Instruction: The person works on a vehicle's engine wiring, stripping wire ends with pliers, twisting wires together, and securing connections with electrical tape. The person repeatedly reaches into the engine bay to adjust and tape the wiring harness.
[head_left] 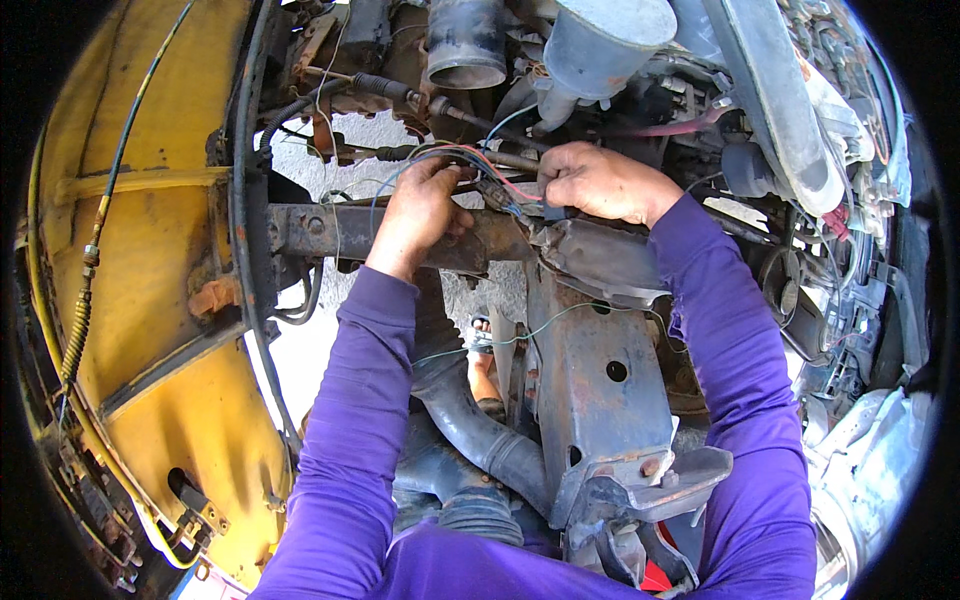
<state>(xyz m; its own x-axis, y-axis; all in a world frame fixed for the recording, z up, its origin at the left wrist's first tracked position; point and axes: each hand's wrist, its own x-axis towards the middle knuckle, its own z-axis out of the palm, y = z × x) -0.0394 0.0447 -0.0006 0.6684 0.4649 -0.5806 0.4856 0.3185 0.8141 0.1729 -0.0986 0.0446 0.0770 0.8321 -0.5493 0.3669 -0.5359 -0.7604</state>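
Note:
Both my hands are at a bundle of thin coloured wires (485,165) above a dark metal cross beam (385,232). My left hand (422,210) has its fingers curled in a pinch on the wires, on the bundle's left side. To the right, my right hand (605,185) is closed, thumb and fingers together; a small dark piece shows just under them, too hidden to name. Between the hands, red, blue and green strands arch over and run down to a darker wire cluster (500,195). A dark, dented cover (605,258) lies just below my right hand.
A yellow metal panel (160,300) with cables stands at left. Below my hands are a grey frame rail (600,370) with holes and a curved black hose (480,430). A grey canister (605,45) and an open pipe (467,50) are at the far side. A sandaled foot (480,335) shows beneath.

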